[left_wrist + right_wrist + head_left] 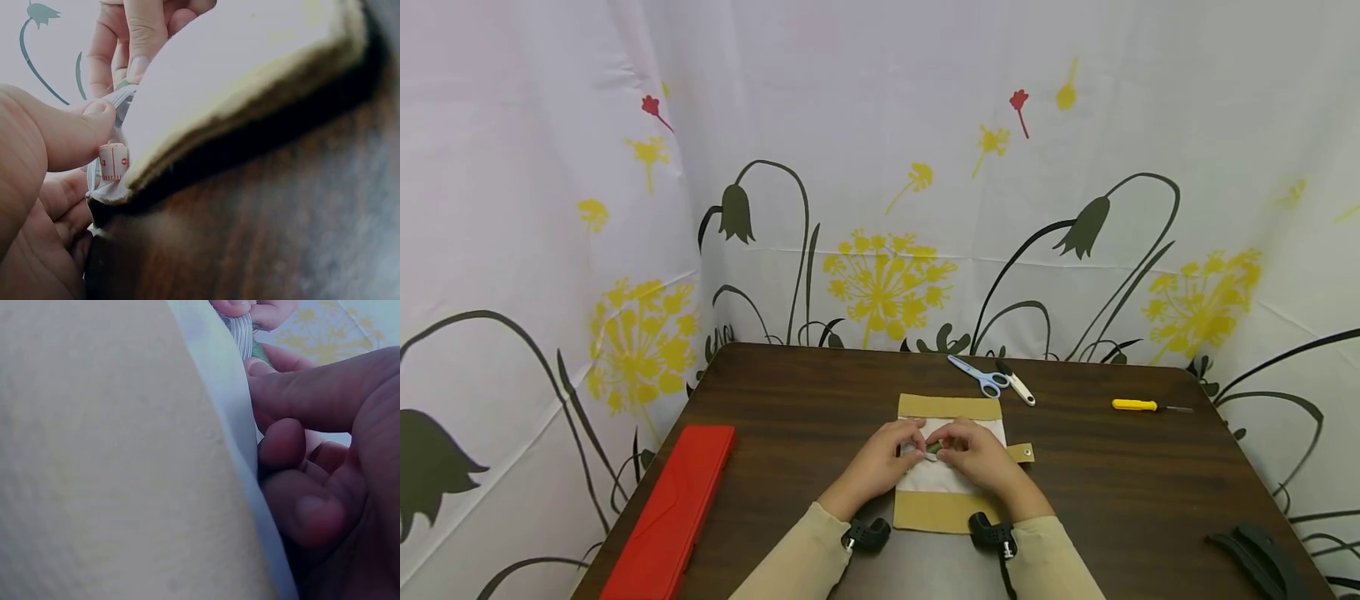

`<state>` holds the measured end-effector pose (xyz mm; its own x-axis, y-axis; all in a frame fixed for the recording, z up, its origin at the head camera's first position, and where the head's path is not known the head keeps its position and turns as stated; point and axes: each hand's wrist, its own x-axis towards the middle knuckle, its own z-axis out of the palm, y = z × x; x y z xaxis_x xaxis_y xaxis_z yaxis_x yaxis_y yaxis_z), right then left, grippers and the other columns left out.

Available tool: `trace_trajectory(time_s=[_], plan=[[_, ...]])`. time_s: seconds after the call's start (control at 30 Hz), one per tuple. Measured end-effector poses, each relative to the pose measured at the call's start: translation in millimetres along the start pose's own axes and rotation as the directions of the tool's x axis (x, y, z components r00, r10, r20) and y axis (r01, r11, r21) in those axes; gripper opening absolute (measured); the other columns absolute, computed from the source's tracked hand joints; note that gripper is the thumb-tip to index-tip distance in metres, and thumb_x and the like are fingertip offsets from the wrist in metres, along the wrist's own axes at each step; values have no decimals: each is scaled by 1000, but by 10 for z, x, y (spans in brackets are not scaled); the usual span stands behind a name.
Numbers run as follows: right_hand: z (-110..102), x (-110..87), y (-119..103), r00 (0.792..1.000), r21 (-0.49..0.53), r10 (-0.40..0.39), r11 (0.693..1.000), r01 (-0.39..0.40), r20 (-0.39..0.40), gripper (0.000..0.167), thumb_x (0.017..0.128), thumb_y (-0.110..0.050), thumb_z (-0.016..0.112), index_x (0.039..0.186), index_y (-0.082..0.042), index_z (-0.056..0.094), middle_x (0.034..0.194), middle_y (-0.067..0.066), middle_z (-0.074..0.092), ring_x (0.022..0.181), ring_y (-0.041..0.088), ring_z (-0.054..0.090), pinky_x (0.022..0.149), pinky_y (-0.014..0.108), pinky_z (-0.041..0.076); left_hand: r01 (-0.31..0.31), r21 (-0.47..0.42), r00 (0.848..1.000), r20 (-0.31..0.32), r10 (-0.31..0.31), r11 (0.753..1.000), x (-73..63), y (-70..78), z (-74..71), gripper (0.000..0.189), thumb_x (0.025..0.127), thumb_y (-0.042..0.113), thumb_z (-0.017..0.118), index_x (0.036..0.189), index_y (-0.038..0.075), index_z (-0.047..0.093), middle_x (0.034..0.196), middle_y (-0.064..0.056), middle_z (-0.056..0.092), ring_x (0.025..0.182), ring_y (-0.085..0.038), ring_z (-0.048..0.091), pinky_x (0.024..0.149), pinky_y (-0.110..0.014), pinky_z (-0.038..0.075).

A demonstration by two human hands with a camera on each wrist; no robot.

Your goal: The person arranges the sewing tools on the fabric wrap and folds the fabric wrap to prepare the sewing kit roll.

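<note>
A tan fabric pouch (936, 512) with a white lining lies unfolded on the table, its snap tab (1022, 452) sticking out to the right. Over its middle, my left hand (880, 458) pinches a striped elastic band (123, 95) on the lining. My right hand (981, 457) faces it from the other side, thumb and fingers pinching a small green item (260, 354) at the band; its kind is mostly hidden by the fingers. Beside the left thumb, the left wrist view has a rolled tape measure (114, 161), white with red marks, tucked at the pouch's edge.
Behind the pouch lie blue scissors (988, 382) and a white tool with a black end (1019, 387). A yellow-handled tool (1135, 405) is farther right. A red case (673, 508) stands at the left edge, a black curved object (1258, 558) at front right.
</note>
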<state>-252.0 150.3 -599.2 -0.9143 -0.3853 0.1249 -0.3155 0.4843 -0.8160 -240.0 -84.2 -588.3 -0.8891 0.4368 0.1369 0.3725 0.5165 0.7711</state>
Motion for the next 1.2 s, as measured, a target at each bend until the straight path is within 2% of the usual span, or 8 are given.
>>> trace_trajectory(time_s=[0.4, 0.53, 0.7, 0.9, 1.2], plan=[[-22, 6, -29, 999, 4, 14, 1000, -15, 43, 31, 100, -5, 75, 110, -33, 82, 102, -3, 68, 83, 14, 53, 75, 27, 46, 31, -8, 1000, 3, -31, 999, 21, 17, -1, 17, 106, 15, 71, 93, 25, 67, 159, -6, 63, 156, -35, 49, 127, -63, 39], [-19, 8, -22, 998, 37, 13, 999, -15, 63, 25, 98, -13, 81, 116, -29, 81, 105, 0, 69, 79, 14, 52, 70, 26, 45, 31, -4, 1000, 4, -31, 1000, 27, 30, -1, 16, 105, 14, 71, 93, 23, 66, 158, -7, 63, 156, -36, 49, 126, -64, 40], [10, 18, -10, 997, 39, 53, 998, -55, 55, 33, 92, -22, 89, 122, -24, 76, 110, -1, 69, 77, 12, 52, 69, 24, 45, 31, 2, 999, -5, -31, 1000, 31, 25, 13, 17, 105, 13, 72, 92, 22, 66, 157, -7, 64, 155, -36, 50, 126, -64, 40], [20, 33, -10, 999, -36, 45, 998, -44, 30, 28, 89, -22, 92, 114, -21, 80, 101, 0, 59, 79, 11, 49, 70, 24, 43, 37, 17, 999, -12, -37, 999, 31, 23, 27, 17, 105, 14, 71, 91, 21, 66, 157, -6, 65, 155, -35, 50, 126, -63, 40], [-22, 26, -53, 994, -19, 34, 999, -32, 103, 28, 91, -19, 90, 118, -20, 82, 98, -1, 63, 75, 12, 49, 65, 25, 41, 12, 21, 1000, -23, -11, 1000, 37, 53, 21, 16, 105, 11, 71, 91, 18, 66, 155, -9, 65, 153, -36, 53, 125, -62, 41]])
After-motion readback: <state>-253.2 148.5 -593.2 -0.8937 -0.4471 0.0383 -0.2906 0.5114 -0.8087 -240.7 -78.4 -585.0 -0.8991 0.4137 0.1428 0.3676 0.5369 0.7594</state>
